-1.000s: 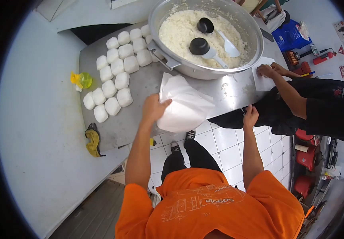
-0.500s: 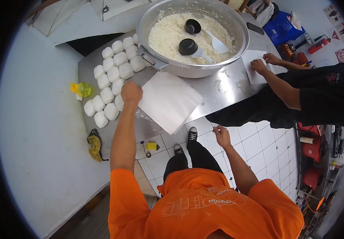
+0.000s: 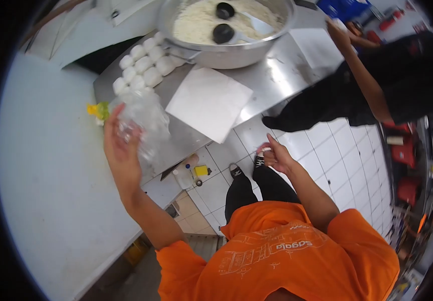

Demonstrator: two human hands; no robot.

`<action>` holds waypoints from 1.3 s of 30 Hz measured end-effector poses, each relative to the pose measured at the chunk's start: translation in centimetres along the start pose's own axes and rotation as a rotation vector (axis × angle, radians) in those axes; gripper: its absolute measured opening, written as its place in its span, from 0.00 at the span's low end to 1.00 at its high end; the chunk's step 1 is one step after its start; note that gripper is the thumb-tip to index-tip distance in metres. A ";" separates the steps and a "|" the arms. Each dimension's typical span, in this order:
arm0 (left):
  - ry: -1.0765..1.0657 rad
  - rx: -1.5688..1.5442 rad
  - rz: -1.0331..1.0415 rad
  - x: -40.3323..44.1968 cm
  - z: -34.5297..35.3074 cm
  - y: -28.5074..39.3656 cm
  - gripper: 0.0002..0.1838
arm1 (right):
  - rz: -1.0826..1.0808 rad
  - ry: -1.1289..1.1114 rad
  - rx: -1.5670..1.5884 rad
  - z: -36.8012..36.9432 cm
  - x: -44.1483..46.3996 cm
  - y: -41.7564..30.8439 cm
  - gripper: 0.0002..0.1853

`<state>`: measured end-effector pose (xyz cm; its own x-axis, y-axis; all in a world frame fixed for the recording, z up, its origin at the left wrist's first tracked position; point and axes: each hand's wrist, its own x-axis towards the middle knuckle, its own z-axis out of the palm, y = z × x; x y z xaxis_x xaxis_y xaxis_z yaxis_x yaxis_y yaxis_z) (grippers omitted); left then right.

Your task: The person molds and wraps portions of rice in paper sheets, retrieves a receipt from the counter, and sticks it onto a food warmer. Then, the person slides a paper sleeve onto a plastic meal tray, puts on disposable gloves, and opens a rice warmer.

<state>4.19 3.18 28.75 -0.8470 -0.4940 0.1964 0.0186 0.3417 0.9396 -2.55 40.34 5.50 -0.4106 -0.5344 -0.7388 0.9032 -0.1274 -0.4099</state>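
Observation:
Over the left part of the steel table, my left hand (image 3: pixel 120 138) grips a crumpled clear plastic bag (image 3: pixel 149 118), which is blurred by motion. The bag hides part of the rows of rounded white packets (image 3: pixel 152 76) behind it. To the right of the bag, a stack of white paper sheets (image 3: pixel 209 103) lies flat and reaches over the table's front edge. My right hand (image 3: pixel 279 154) hangs in front of the table above the floor, index finger stretched out, other fingers loosely curled, with nothing visible in it.
A large metal pot (image 3: pixel 231 57) of rice with two black cups (image 3: pixel 223 33) and white paddles stands behind the paper. At right, a co-worker in black holds something white near another paper sheet (image 3: pixel 316 47). A yellow-green bottle (image 3: pixel 101 110) is by the left wall.
My left hand has left the packets and moved left and toward me, now with the plastic bag lifted. My right hand's index finger has extended. The co-worker has raised the white item off the table.

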 end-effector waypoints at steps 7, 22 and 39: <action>-0.750 -0.451 -0.172 -11.9 17.1 -1.5 0.28 | -0.258 -0.467 0.094 2.0 -7.8 -1.2 0.37; -1.180 -0.104 0.168 -34.2 47.8 13.0 0.20 | -0.754 0.051 0.082 -29.0 -35.8 6.3 0.08; -1.203 0.021 0.544 -45.8 79.8 23.2 0.06 | -0.909 0.830 -0.262 -51.2 -51.3 -0.4 0.10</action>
<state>1.00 97.49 19.20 -0.6743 0.7199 0.1645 0.5054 0.2873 0.8137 11.82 110.58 16.19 -0.9106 0.3567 -0.2087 0.2409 0.0476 -0.9694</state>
